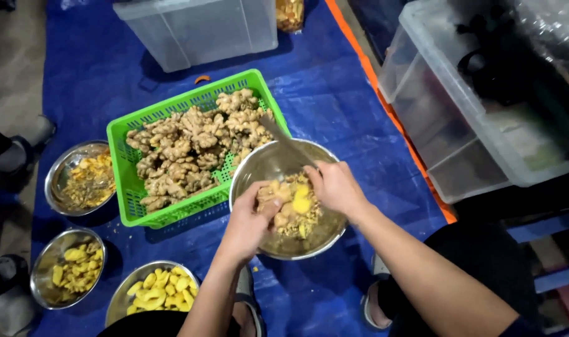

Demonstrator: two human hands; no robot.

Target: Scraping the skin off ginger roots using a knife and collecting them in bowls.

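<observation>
My left hand grips a knobbly piece of ginger over a steel bowl that holds peelings and scraps. My right hand holds a knife whose blade points up and left, toward the basket. A peeled yellow patch of the ginger shows between the two hands. Just left of the bowl stands a green plastic basket filled with unpeeled ginger roots.
Three more steel bowls lie at left: one with peelings, two with peeled yellow pieces. Clear plastic bins stand at the top and right. All rests on a blue tarp. Another person's feet are at far left.
</observation>
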